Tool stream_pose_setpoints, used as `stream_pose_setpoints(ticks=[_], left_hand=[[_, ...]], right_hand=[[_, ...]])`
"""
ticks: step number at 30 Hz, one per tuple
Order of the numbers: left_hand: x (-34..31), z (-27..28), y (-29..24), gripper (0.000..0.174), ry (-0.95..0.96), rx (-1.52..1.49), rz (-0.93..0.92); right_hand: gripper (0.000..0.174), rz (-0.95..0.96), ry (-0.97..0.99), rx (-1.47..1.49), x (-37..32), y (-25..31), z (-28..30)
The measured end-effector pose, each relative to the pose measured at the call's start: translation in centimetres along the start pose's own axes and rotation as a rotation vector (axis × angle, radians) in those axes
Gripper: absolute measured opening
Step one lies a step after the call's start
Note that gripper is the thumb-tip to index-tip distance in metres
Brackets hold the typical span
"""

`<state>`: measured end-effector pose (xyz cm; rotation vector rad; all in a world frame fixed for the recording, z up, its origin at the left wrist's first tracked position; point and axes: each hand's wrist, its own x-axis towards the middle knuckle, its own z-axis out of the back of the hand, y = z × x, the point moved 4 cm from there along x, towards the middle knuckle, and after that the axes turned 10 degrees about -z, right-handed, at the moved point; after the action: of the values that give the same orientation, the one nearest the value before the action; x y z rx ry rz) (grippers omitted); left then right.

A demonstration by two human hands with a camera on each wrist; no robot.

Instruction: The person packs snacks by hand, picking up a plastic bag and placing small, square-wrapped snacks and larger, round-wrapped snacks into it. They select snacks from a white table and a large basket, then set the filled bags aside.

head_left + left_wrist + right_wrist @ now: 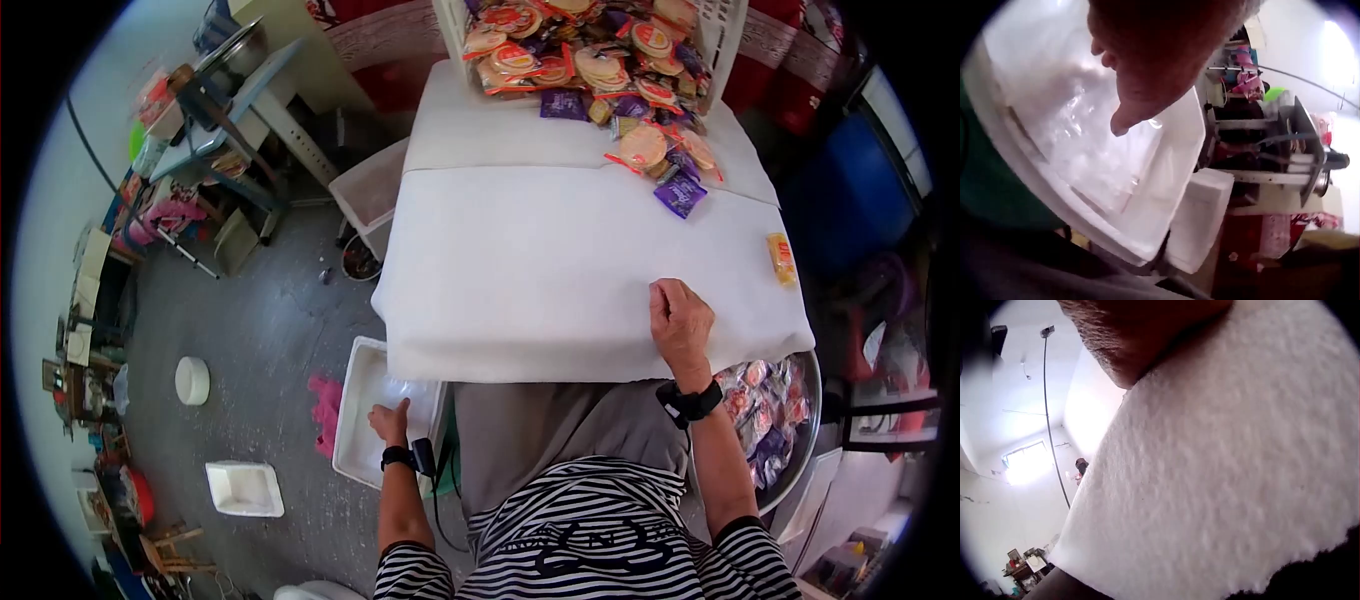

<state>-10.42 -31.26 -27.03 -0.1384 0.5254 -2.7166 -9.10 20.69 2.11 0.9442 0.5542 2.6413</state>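
My left hand [388, 420] is over a white foam box [349, 400] beside my left leg, at the table's front left. In the left wrist view its thumb points down towards clear plastic bags [1079, 140] lying in the box. Nothing shows between thumb and fingers, though the hand's back hides part of them. My right hand [683, 322] rests on the white tabletop [520, 270] near its front edge, fingers loosely curled and holding nothing. In the right wrist view only part of this hand [1141, 337] shows, against the white cloth.
A white crate [722, 50] at the table's back spills packets of round wafers [642, 147] and purple sachets [680, 193]. One yellow packet [781, 259] lies near the right edge. A metal basin [815, 420] of packed bags stands by my right leg. White tubs [244, 490] stand on the floor.
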Motion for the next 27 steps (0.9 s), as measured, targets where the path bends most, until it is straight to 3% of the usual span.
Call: stream_pose_setpoints(ticks=[3, 5, 8, 12, 14, 15, 16, 17, 19, 22, 24, 26, 27], left_hand=[[0.5, -0.7, -1.1, 0.050, 0.107, 0.121, -0.103], [1.0, -2.1, -0.6, 0.031, 0.177, 0.109, -0.190], [1.5, -2.9, 0.2, 0.017, 0.149, 0.156, -0.246], [0.6, 0.0, 0.1, 0.016, 0.027, 0.072, -0.298], [1.0, 1.0, 2.7, 0.017, -0.165, -0.143, -0.051], [-0.5, 4.7, 0.2, 0.016, -0.284, -0.611, 0.108], [-0.8, 6.0, 0.1, 0.016, -0.473, -0.744, 0.152], [-1.5, 9.6, -2.9, 0.020, -0.510, -0.877, 0.229], [-2.1, 13.6, -6.0, 0.026, -0.525, -0.858, 0.127], [-4.5, 20.5, -17.3, 0.026, -0.659, -1.068, -0.018], [-5.9, 22.2, -23.5, 0.030, -0.632, -0.774, -0.488], [-6.4, 21.1, -28.5, 0.029, -0.348, -0.742, -0.750], [-7.4, 21.7, -31.7, 0.029, -0.330, -0.509, -1.022]], right_hand=[[0.007, -0.012, 0.005, -0.017, 0.1, 0.1, 0.1], [0.007, -0.019, 0.013, -0.027, 0.1, 0.2, 0.0], [0.008, -0.013, 0.020, -0.024, 0.1, 0.2, 0.0], [0.007, 0.008, -0.006, -0.031, 0.0, 0.4, 0.1], [0.007, 0.004, -0.006, -0.034, 0.0, 0.4, 0.0], [0.006, -0.005, -0.010, -0.019, 0.0, 0.4, 0.0], [0.006, -0.014, -0.015, -0.007, 0.0, 0.4, 0.1], [0.006, -0.017, -0.022, -0.008, 0.0, 0.4, 0.2], [0.006, -0.028, -0.043, 0.015, -0.1, 0.6, 0.2], [0.005, -0.042, -0.045, 0.054, -0.2, 0.4, 0.2], [0.004, -0.137, 0.030, 0.146, -0.4, 0.0, 0.4], [0.006, -0.239, 0.102, 0.241, -0.9, -0.1, 0.8], [0.014, -0.364, 0.267, 0.493, -1.4, -0.3, 0.5]])
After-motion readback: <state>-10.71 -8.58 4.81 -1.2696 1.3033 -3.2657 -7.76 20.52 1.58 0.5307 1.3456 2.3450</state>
